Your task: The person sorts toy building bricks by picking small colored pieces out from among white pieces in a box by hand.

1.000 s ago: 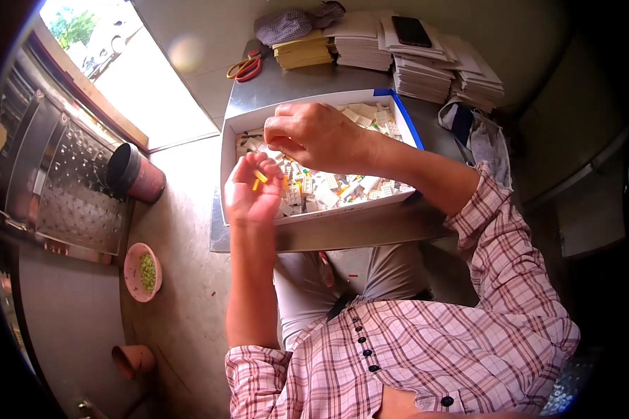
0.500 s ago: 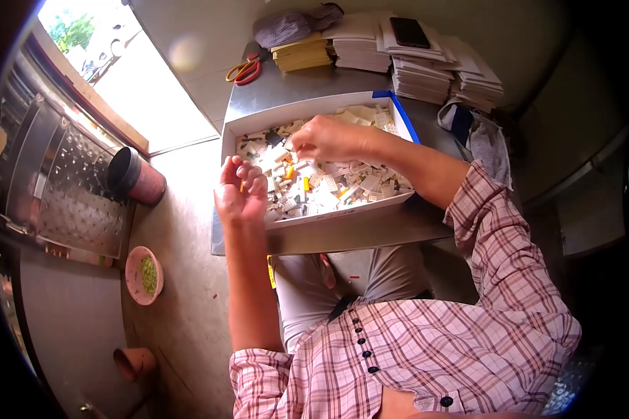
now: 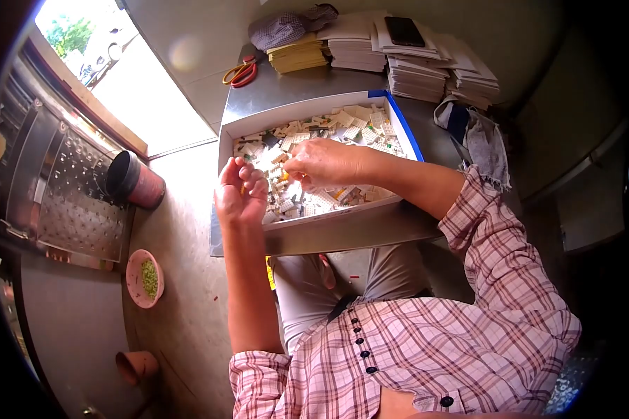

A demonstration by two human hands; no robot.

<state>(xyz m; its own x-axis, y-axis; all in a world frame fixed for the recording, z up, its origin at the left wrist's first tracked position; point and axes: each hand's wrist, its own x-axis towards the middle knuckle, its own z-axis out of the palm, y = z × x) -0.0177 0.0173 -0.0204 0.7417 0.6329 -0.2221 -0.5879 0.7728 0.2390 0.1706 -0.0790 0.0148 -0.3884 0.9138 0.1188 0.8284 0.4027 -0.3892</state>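
Observation:
My left hand (image 3: pixel 242 194) is palm up at the near left edge of a white cardboard box (image 3: pixel 342 214), its fingers curled round a small orange piece (image 3: pixel 243 188) that shows only as a sliver. Inside the box lies a heap of loose toy building bricks (image 3: pixel 325 199), mostly white with some yellow, green and dark ones. My right hand (image 3: pixel 323 162) reaches over this heap from the right, thumb and fingers pinched and pointing down among the bricks. Whatever sits in that pinch is too small or hidden to name.
The box rests on a metal table (image 3: pixel 279 246). Behind it are red-and-yellow-handled scissors (image 3: pixel 241 72), paper stacks (image 3: pixel 356 54), a phone (image 3: pixel 405 31) and a cloth cap (image 3: pixel 283 31). A grey cloth (image 3: pixel 486 150) lies at right. On the floor stand a bucket (image 3: pixel 143 183) and a pink bowl (image 3: pixel 133 279).
My right hand has moved slightly left and toward me, lower over the bricks. My left hand stays curled in nearly the same place.

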